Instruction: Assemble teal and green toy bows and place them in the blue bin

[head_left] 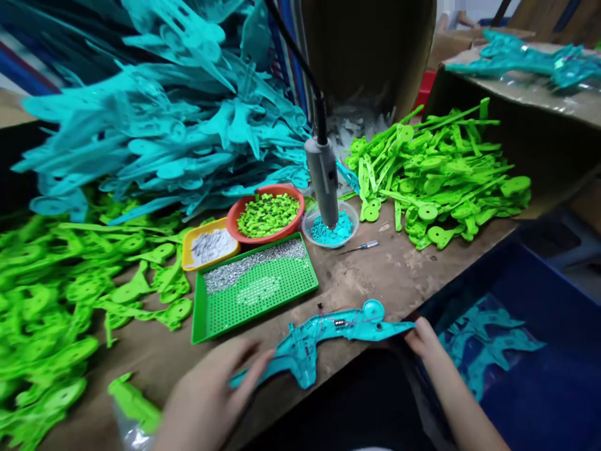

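A long teal plastic toy-gun-shaped shell half (307, 341) lies in front of me at the table's near edge, its inner side up. Thin wires and a small metal part show inside it. My left hand (211, 388), blurred, is closed around its left end, the thumb across it. My right hand (422, 338) pinches the pointed right tip. Behind the shell stands a green perforated tray (258, 291) with small silver screws at its far side. A grey electric screwdriver (323, 181) hangs on a black cord over a clear bowl (331, 232) of small teal parts.
Teal shells (188, 125) pile up at the back left. Lime-green parts heap at left (47, 313) and right (441, 169). An orange bowl (230, 225), a yellow tray (188, 257) and a small screwdriver (369, 245) lie mid-table. A blue bin (554, 300) stands right.
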The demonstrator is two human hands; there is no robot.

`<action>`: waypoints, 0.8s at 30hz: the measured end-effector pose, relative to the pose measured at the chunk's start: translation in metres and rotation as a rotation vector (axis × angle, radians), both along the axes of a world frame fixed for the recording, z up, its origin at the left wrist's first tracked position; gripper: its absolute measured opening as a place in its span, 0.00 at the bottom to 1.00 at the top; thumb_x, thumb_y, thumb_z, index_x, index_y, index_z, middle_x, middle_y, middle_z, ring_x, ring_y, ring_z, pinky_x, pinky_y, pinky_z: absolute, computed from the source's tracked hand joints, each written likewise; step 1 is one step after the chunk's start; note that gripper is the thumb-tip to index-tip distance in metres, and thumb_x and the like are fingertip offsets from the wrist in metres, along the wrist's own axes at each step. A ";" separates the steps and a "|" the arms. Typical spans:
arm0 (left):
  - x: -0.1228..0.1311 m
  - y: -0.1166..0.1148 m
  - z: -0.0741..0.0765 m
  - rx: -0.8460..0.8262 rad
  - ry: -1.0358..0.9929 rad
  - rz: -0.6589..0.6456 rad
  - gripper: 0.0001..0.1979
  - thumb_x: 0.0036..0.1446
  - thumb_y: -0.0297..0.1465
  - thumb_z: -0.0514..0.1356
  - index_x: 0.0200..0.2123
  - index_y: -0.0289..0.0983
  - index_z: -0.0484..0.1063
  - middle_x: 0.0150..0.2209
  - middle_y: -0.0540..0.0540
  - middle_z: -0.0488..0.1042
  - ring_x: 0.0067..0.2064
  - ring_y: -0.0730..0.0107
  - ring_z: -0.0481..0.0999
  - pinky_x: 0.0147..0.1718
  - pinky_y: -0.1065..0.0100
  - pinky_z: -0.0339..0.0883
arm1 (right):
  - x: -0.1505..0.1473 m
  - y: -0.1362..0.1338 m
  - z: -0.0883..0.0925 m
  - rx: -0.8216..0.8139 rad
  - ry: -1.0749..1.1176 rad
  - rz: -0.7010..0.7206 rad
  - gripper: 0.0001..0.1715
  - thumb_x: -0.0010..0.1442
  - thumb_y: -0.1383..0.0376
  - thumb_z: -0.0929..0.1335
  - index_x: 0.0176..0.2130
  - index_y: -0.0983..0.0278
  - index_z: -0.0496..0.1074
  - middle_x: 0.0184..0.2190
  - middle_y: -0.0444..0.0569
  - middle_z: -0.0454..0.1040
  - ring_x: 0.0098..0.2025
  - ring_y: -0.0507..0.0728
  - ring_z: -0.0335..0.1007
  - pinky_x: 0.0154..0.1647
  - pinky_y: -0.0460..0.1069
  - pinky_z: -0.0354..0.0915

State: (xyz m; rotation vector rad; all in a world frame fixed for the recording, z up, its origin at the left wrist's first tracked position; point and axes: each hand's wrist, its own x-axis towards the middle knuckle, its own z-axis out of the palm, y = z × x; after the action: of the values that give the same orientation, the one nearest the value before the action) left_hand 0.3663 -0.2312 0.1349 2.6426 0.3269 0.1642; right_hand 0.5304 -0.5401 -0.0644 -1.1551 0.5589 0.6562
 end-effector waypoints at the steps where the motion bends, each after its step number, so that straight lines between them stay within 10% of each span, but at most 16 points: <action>1: 0.032 -0.019 -0.002 0.002 0.004 -0.128 0.14 0.58 0.44 0.54 0.37 0.42 0.73 0.35 0.48 0.77 0.35 0.64 0.77 0.35 0.65 0.73 | 0.003 0.000 -0.002 0.039 0.003 0.002 0.18 0.43 0.58 0.72 0.35 0.65 0.74 0.27 0.49 0.78 0.34 0.60 0.75 0.39 0.54 0.70; 5: 0.183 -0.100 -0.020 -0.111 0.005 -0.384 0.13 0.56 0.35 0.59 0.45 0.37 0.70 0.46 0.43 0.72 0.50 0.63 0.72 0.52 0.63 0.65 | 0.006 0.003 -0.008 0.117 0.027 -0.010 0.22 0.40 0.58 0.74 0.36 0.65 0.74 0.27 0.49 0.78 0.36 0.62 0.75 0.43 0.57 0.69; 11: 0.333 -0.151 -0.052 -0.079 0.011 0.201 0.26 0.55 0.24 0.54 0.58 0.29 0.55 0.57 0.26 0.58 0.63 0.46 0.55 0.57 0.49 0.53 | 0.007 0.003 -0.019 0.156 -0.012 -0.172 0.22 0.36 0.59 0.76 0.33 0.64 0.74 0.23 0.43 0.76 0.30 0.57 0.74 0.34 0.51 0.71; 18: 0.346 -0.151 -0.057 -0.048 -0.048 0.278 0.30 0.54 0.21 0.53 0.61 0.32 0.53 0.47 0.28 0.67 0.54 0.43 0.66 0.49 0.46 0.61 | 0.008 -0.038 0.019 0.155 -0.158 -0.436 0.17 0.45 0.57 0.74 0.35 0.60 0.72 0.19 0.36 0.66 0.18 0.45 0.57 0.16 0.41 0.58; 24: 0.309 -0.141 -0.026 -0.051 -0.111 -0.006 0.28 0.55 0.21 0.53 0.59 0.39 0.57 0.50 0.39 0.67 0.52 0.59 0.69 0.51 0.61 0.63 | -0.027 -0.046 0.089 -0.082 -0.431 -0.482 0.14 0.47 0.59 0.74 0.34 0.62 0.73 0.35 0.46 0.73 0.33 0.50 0.69 0.32 0.46 0.67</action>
State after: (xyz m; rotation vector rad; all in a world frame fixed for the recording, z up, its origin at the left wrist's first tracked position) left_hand 0.6751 -0.3720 0.1087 2.5719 0.2829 0.2958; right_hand 0.5037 -0.5866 0.0247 -1.1396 0.4705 -0.0332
